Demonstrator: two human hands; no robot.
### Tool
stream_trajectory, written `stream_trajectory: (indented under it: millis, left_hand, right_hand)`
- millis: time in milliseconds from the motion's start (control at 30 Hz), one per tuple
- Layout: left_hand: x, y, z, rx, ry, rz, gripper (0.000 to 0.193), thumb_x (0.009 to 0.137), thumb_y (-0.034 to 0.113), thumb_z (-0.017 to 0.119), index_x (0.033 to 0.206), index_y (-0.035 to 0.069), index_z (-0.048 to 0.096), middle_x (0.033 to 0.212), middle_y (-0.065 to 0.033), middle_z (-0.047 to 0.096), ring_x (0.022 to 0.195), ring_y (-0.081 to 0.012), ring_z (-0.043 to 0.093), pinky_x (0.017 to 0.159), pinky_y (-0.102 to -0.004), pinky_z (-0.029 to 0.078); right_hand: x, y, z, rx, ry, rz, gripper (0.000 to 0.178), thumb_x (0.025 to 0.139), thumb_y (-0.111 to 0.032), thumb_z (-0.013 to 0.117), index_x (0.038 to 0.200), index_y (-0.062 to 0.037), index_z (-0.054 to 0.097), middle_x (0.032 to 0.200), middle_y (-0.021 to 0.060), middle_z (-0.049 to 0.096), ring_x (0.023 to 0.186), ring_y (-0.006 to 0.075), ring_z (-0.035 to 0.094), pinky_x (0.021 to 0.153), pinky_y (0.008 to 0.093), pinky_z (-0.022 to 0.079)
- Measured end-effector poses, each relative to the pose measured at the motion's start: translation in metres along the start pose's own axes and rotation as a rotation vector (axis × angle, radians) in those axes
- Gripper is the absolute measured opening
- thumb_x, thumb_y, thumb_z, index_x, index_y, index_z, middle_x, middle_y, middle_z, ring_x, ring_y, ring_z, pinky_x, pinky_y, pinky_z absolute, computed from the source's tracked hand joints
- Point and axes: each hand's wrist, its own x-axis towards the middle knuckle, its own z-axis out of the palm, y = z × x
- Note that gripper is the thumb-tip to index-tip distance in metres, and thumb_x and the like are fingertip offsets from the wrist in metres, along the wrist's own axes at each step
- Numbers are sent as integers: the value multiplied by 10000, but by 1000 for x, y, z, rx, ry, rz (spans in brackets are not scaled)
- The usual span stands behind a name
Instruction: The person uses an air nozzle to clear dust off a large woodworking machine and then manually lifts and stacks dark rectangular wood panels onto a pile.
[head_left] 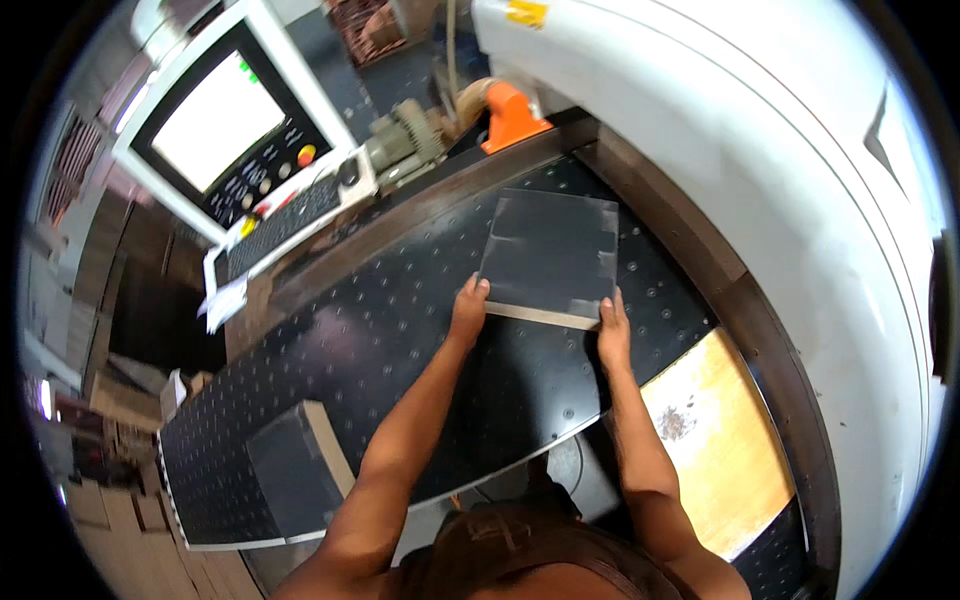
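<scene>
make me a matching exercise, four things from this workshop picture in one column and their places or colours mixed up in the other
Things:
1. dark panel
2. light wooden board
3. control screen
4. stack of dark panels

Places or colours:
A. lit up bright, upper left, above a keyboard
B. on the black dotted table, lower left, beside the left forearm
C. pale yellow-brown, to the right of the right forearm
D. flat on the table, left hand and right hand at its near edge

Pairs: 1-D, 2-C, 3-A, 4-B
</scene>
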Motion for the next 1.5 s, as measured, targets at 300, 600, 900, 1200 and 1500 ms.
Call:
stream_trajectory:
  millis: [300,600,900,1200,1500]
  left_hand:
    - [-312,21,-49,-211,194,-307,617,996,337,603,1465,-37,458,1383,-223,585,1299,-291,544,1088,-344,394]
    - [-490,-29,-137,-747,-205,-567,733,952,389,663,1461,-75,411,1391,-200,544,1257,-323,540,1091,-439,398]
    - [-541,43,-227,-377,75,-438,781,900,455,676,1434,-71,458,1304,-237,589,1194,-322,556,1034,-429,420]
    - [-543,11,-374,-813,618,-392,431,924,413,698,1118,31,652,1013,-78,654,939,-169,627,817,-328,516]
    - [-549,-44,-468,-359,418,-574,671,958,615,541,1208,-1,628,1199,-157,634,1102,-258,607,975,-389,450]
  right_hand:
    - [-200,38,-66,139,-209,264,595,956,-274,693,1415,42,485,1302,136,581,1200,228,534,1079,347,371]
    - [-351,46,-75,375,-417,632,788,854,-405,740,1445,20,438,1385,174,541,1246,335,550,1044,482,447]
    - [-381,-6,19,434,-459,504,619,896,-396,699,1341,8,552,1252,132,614,1140,290,609,976,428,502]
    - [-366,-125,266,428,-908,575,570,865,-353,742,1302,-22,588,1243,146,632,1078,291,655,906,437,565]
    - [-377,-111,314,32,-920,397,831,898,-511,682,1454,53,430,1445,220,506,1303,318,514,1106,447,393]
